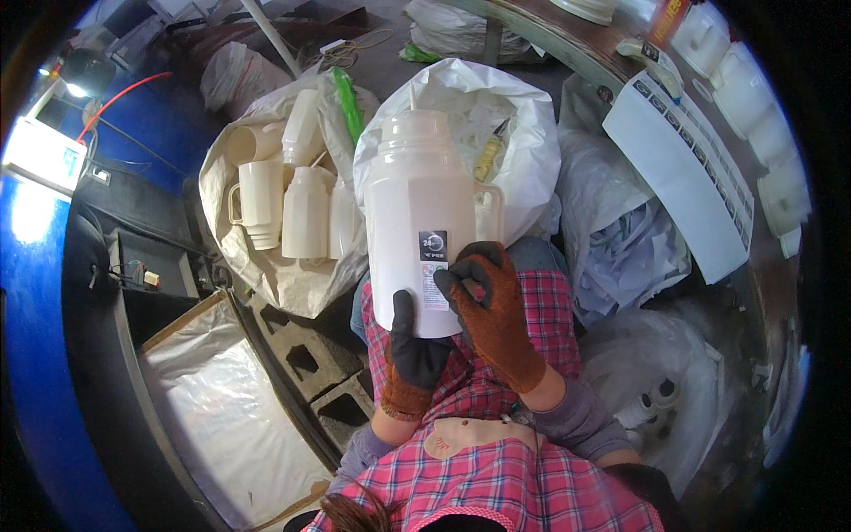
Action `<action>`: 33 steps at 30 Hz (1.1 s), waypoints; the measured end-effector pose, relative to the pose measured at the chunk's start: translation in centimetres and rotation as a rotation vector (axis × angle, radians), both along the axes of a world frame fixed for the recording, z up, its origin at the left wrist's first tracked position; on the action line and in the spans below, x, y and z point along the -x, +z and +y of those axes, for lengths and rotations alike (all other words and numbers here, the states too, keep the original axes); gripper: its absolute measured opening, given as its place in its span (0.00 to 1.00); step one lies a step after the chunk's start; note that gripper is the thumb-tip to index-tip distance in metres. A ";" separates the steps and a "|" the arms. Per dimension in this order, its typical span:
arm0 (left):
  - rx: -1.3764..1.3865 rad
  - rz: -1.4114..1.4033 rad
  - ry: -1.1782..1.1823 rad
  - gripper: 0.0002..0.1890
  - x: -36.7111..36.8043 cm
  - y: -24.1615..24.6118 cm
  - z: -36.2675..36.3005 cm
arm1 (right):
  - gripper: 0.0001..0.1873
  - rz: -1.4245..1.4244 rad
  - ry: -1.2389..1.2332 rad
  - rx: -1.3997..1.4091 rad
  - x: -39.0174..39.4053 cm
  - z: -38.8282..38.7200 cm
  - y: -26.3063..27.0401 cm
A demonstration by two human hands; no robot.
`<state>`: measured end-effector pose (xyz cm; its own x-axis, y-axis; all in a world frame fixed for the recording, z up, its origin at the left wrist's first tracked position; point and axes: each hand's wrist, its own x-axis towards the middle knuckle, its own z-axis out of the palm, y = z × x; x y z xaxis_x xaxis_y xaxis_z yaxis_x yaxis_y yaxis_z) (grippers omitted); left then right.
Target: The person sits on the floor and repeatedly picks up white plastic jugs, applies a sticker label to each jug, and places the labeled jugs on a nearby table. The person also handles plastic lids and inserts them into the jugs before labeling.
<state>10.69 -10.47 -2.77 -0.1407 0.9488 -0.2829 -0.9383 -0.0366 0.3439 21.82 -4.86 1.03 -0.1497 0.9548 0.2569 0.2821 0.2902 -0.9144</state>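
A cream plastic jug-shaped flask body stands nearly upright before me, its handle to the right. My left hand, in a brown glove with a dark coated palm, grips its base, thumb on the front. Two stickers are on the front: a black label and, just below, a white printed label. My right hand, gloved the same way, has its thumb and forefinger together at the white label's right edge. Whether anything is pinched between them is hidden.
Left of the flask, a sack holds several cream jug bodies. A white plastic bag opens behind it. At right, a label sheet overhangs the bench above a bag of paper scraps. Concrete blocks lie lower left.
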 end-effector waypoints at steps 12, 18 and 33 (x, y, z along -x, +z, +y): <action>-0.083 0.026 -0.099 0.26 0.0 0.8 0.0 | 0.11 -0.017 -0.008 0.006 -0.4 -0.3 0.0; -0.079 0.054 -0.083 0.26 -0.3 0.9 0.2 | 0.11 -0.037 -0.035 -0.004 -0.5 -0.2 -0.6; -0.006 -0.077 -0.114 0.27 -0.8 -0.8 0.0 | 0.19 -0.487 -0.100 -0.195 -1.4 1.3 2.4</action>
<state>11.54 -10.48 -3.60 -0.0102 0.9591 -0.2829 -0.9602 0.0696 0.2707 23.24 -3.55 3.40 -0.2070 0.9120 0.3541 0.6955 0.3917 -0.6023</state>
